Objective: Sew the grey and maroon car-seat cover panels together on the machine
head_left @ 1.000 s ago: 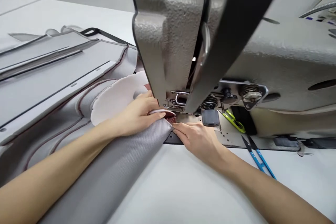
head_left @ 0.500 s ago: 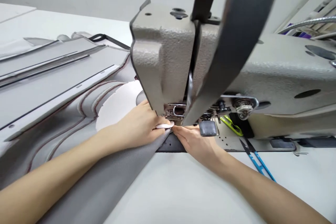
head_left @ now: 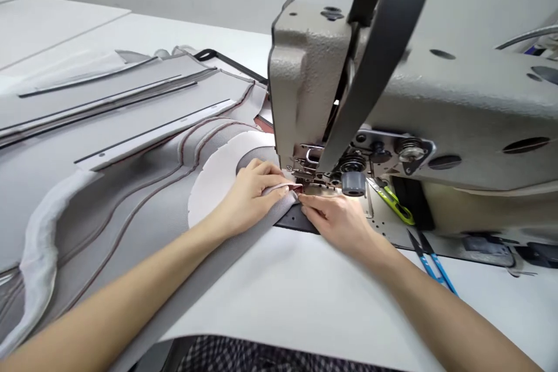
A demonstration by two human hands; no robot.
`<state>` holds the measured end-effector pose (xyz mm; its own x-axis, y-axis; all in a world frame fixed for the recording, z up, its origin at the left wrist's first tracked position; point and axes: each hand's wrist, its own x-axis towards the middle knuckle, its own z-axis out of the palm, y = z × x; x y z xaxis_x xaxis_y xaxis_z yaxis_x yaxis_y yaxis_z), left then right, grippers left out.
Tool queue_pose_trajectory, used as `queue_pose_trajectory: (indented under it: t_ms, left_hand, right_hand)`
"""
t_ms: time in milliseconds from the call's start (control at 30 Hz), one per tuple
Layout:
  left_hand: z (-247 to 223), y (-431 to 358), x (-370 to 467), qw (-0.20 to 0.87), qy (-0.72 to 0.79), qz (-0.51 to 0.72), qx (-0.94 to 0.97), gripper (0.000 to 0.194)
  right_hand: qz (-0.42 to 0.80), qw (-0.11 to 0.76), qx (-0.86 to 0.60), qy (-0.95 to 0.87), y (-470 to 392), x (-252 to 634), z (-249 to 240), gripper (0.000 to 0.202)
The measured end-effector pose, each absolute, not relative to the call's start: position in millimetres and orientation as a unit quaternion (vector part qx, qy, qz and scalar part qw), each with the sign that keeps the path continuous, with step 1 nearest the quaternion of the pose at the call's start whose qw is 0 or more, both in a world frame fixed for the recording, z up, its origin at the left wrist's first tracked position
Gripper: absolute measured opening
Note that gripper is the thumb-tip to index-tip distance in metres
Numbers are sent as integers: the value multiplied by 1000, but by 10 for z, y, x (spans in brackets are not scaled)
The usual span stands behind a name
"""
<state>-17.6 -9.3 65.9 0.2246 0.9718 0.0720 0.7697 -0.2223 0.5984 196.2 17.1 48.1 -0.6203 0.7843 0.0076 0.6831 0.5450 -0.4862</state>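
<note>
A white table [head_left: 261, 290] runs under everything in front of me. Over its left side spreads the grey fabric [head_left: 161, 226], reaching from the far edge of the heap to the needle area, where its near corner lies between my hands. Toward the back it is smooth and flat, crossed by long pale strips with dark edges; closer in it slackens into folds, with a fine mesh-like grain. Two reddish-brown seam lines curve side by side through those folds, and a puffy white roll bends along the lower left. The beige sewing machine [head_left: 418, 104] stands to the right, a dark curved bar [head_left: 370, 87] slanting across its head. On the fabric, beside the head, lies a pale panel [head_left: 218, 174] with a rounded, notched edge. My left hand [head_left: 248, 192] pinches the folded fabric edge between thumb and fingers, a little dark red showing inside the fold. My right hand [head_left: 337, 218] has its fingers together, their tips at the same corner; I can't tell whether they grip it. Blue-handled snips [head_left: 440, 267] lie near my right forearm, and yellow-green snips [head_left: 394, 203] sit beneath the machine arm.
</note>
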Motion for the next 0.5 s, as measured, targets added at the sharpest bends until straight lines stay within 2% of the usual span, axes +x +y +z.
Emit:
queue_pose_trajectory:
  t_ms: [300, 500]
  left_hand:
    - [791, 146, -291, 186, 431, 103, 877, 34]
    - [746, 206, -284, 144, 398, 99, 901, 31]
  right_hand:
    - [161, 43, -409, -897, 100, 1852, 503, 33]
    - [143, 34, -437, -887, 79, 1832, 479, 34]
